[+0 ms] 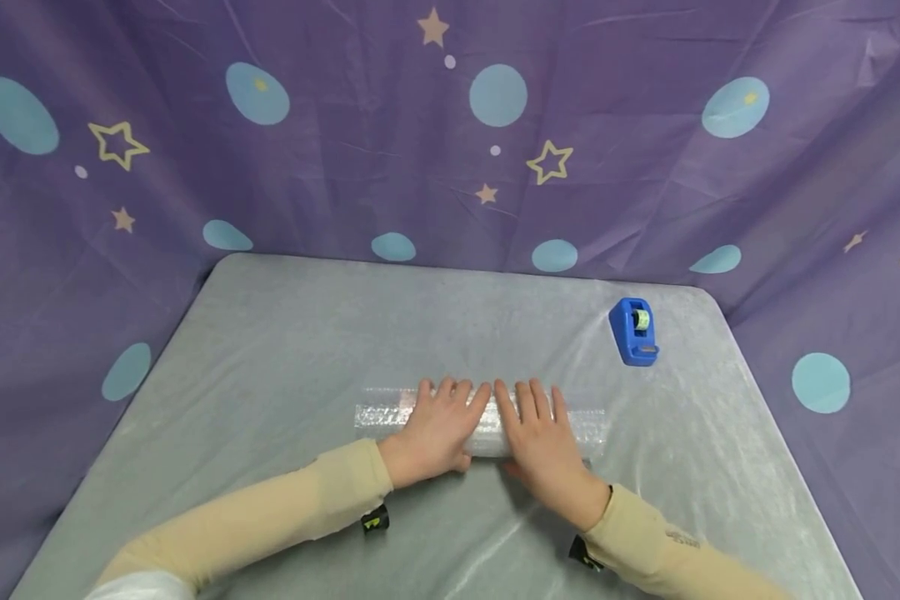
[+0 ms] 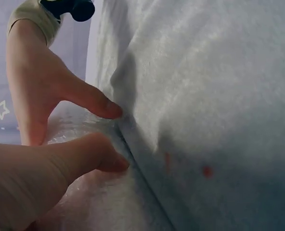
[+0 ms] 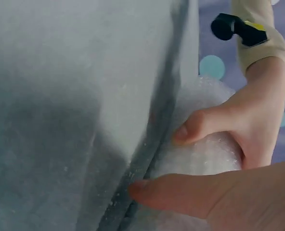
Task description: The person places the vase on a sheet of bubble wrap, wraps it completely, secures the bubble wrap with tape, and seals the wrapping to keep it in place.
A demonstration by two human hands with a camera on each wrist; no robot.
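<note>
A roll of clear bubble wrap [image 1: 487, 437] lies crosswise on the grey-covered table, its loose ends reaching out past both hands. A pale pinkish patch shows through it beside the left fingers. My left hand [image 1: 437, 425] holds the roll left of its middle, fingers over the top and thumb along the near side. To the right, my right hand [image 1: 543, 446] holds it the same way, the two index fingers close together. In the left wrist view both thumbs lie at the near edge of the bubble wrap [image 2: 75, 130]; the fingertips are hidden behind it.
A blue tape dispenser [image 1: 634, 332] with a small roll of tape stands at the back right of the table [image 1: 307, 333]. Behind and at the sides hangs a purple curtain [image 1: 345, 125] with stars and blue dots. The grey cover has a few creases.
</note>
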